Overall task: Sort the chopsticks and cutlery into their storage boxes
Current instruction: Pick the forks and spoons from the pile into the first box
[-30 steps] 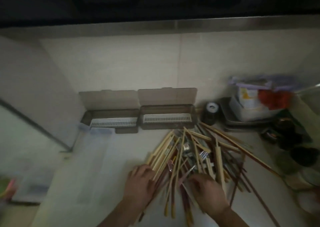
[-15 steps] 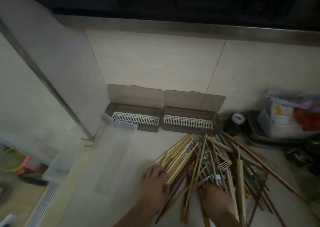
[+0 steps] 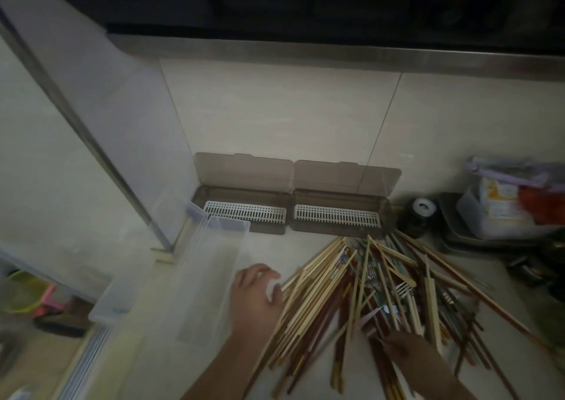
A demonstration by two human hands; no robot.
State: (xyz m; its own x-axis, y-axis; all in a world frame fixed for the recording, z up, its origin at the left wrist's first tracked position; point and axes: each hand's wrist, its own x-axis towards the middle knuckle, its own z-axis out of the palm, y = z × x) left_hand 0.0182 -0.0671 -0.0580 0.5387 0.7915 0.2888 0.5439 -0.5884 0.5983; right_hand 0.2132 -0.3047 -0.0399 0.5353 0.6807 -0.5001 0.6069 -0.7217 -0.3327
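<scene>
Head view, counter: a pale countertop meets a tiled wall in a dim kitchen corner.
Head view, pile: a heap of chopsticks, pale bamboo and dark red-brown, lies fanned on the counter right of centre, with metal forks and other cutlery mixed in among them.
Head view, left hand: the left hand rests palm down at the left edge of the pile, fingers loosely bent, touching the nearest pale chopsticks; it is blurred, and no stick shows clasped in it.
Head view, right hand: the right hand lies low over the near end of the pile, fingers down among the sticks; whether it grips anything cannot be told.
Head view, brown boxes: two brown storage boxes, the left box and the right box, stand side by side against the wall, lids up, each with a white slotted tray inside.
Head view, clear box: a clear plastic box lies lengthwise just left of the left hand.
Head view, right side: a dark jar stands beside the right box, with a tray of packets beyond it.
</scene>
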